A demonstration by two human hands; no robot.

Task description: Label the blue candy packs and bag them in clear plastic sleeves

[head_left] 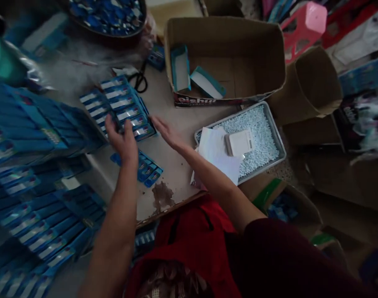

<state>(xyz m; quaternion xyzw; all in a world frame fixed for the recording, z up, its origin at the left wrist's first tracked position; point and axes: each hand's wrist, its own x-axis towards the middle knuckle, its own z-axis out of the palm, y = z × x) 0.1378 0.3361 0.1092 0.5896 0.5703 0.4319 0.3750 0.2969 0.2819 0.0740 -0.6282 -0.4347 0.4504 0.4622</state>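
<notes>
My left hand (124,141) is at the near edge of a group of small blue boxes (122,101) with white labels, set in rows on the worktable. Its fingers are apart, and whether they touch the boxes cannot be made out. My right hand (167,131) lies stretched out flat beside the right-hand side of the same group, fingers straight and together, holding nothing. Between my forearms, nearer to me, a flat strip of blue packs (148,169) rests on the table, partly hidden by my left wrist. Black-handled scissors (140,82) lie just beyond the boxes.
Tall stacks of blue boxes (42,120) crowd the left side. A cardboard carton (226,31) with two blue-and-white pieces stands at the back. On the right, a grey tray (277,132) of pale pellets carries paper (212,151) and a white block (240,142). A basin of blue packets (108,14) sits far left.
</notes>
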